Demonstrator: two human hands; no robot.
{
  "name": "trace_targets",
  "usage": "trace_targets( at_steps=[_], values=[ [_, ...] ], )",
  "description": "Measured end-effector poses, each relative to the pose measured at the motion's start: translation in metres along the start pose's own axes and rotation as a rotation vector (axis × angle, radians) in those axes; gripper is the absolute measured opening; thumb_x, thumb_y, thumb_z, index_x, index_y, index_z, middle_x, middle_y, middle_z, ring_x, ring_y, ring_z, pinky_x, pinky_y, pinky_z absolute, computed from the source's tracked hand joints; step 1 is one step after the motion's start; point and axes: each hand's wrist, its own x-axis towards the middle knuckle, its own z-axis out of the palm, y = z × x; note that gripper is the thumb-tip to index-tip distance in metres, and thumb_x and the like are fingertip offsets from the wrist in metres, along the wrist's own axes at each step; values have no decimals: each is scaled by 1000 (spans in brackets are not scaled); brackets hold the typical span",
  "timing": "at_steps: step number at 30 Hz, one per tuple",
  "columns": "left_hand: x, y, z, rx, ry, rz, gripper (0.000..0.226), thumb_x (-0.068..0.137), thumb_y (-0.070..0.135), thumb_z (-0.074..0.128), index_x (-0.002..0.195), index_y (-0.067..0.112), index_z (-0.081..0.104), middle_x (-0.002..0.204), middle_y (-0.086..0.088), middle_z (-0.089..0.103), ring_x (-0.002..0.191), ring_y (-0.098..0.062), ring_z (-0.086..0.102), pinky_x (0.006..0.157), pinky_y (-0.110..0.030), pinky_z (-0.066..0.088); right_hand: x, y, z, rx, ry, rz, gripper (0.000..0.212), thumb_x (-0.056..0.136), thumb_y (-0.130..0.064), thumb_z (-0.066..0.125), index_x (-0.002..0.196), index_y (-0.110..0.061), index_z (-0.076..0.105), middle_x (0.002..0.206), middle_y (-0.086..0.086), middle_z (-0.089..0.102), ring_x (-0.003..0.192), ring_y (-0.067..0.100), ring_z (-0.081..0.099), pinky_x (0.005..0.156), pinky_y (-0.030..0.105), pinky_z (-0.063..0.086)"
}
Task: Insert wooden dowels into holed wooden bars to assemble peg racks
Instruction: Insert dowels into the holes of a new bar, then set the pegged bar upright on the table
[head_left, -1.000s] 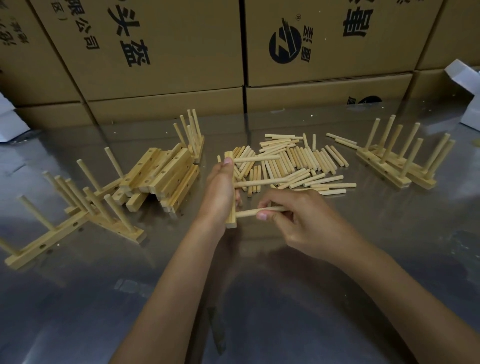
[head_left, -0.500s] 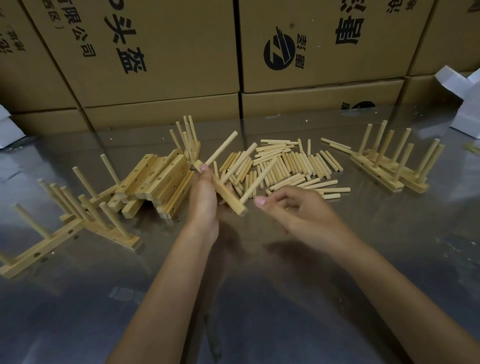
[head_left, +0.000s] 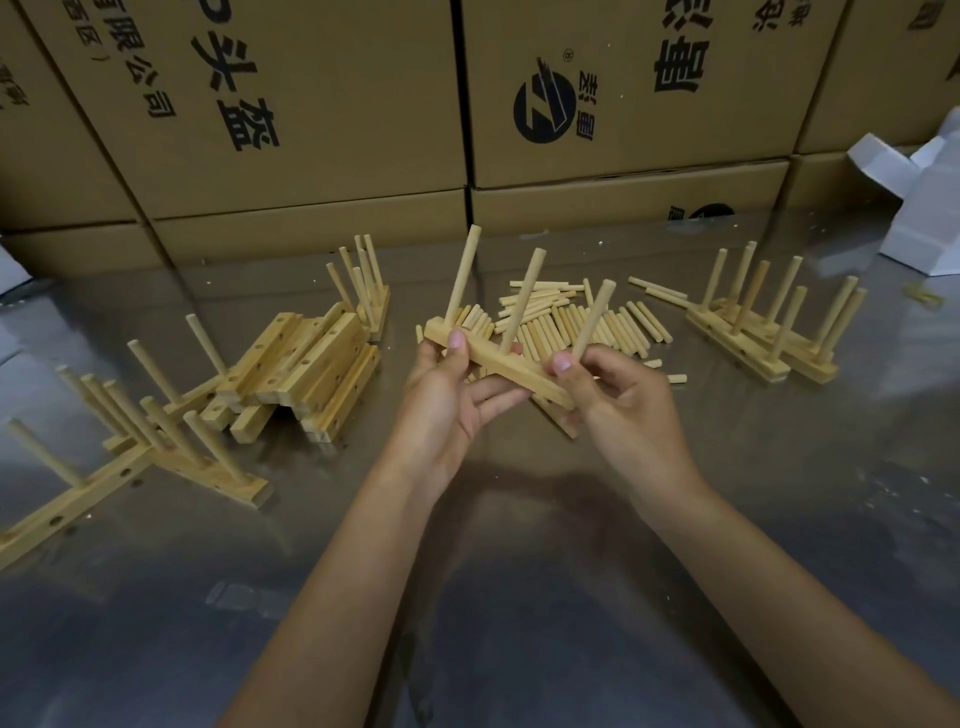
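Left hand (head_left: 441, 400) under bar (head_left: 498, 364), right hand (head_left: 618, 400) on dowel (head_left: 592, 322)

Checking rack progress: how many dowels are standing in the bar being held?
3 in the bar: far-end dowel, middle dowel, near-end dowel pinched by the right hand. Left hand grips the bar.
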Motion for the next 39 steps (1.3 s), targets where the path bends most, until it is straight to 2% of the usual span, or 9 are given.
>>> trace_targets(
  at_steps=[5,8,11,14,20,24,28,33,39],
  values=[
    [3,4,-12,63,-76,-29,31,103,13,49,133,8,47,120,-16,71,112,-32,68,89,-43,59,12,4,-12,-34,15,29,18,97,-18,60,92,-6,73,95,9,73,88,17,68,64,18,54],
    [2,18,-34,408,-88,-57,39,87,16,68,124,7,62,118,-6,73,113,-21,68,89,-30,58,19,7,-22,-129,-74,117,13,95,-21,63,95,-16,75,100,0,73,100,16,65,84,29,52],
    [0,33,-49,941,-102,-102,23,80,23,79,103,26,76,104,10,74,102,-10,67,78,-18,50,21,8,-27,-242,-202,137,12,93,-20,66,95,-17,77,95,-4,74,98,12,65,84,22,47],
    [-1,45,-54,1264,-206,-229,18,75,26,85,90,35,79,97,15,73,100,-4,63,84,-23,42,20,5,-32,-246,-339,185,9,90,-19,70,95,-18,78,93,-6,76,98,8,67,89,21,48],
    [-6,46,-48,1339,-336,-334,24,75,18,86,93,31,79,91,9,72,89,-6,66,79,-21,46,19,2,-33,-442,-522,113,10,83,-12,77,87,-20,79,84,-8,75,84,1,67,76,10,49],
    [-4,47,-49,1483,-199,-296,17,71,30,88,86,31,79,96,12,70,99,-8,61,85,-27,46,20,3,-34,-481,-509,99,9,82,-12,78,81,-21,79,77,-7,74,74,2,67,67,11,50],
    [-2,41,-47,1478,-86,-188,17,71,25,89,82,21,77,86,5,72,87,-13,66,72,-27,48,21,7,-34,-537,-468,72,6,81,-16,79,82,-22,80,78,-13,74,79,-3,66,69,8,49],
    [0,33,-45,1473,-72,-76,14,74,23,88,81,24,76,85,8,70,86,-8,63,74,-26,45,20,11,-30,-468,-360,123,4,82,-17,79,80,-21,79,72,-5,74,72,9,70,72,25,57],
    [2,33,-49,1461,-69,-88,15,73,24,88,82,25,76,85,9,71,86,-7,63,71,-24,45,20,12,-32,-453,-390,123,5,80,-17,81,84,-21,81,80,-7,75,83,10,70,83,33,59]
  ],
)
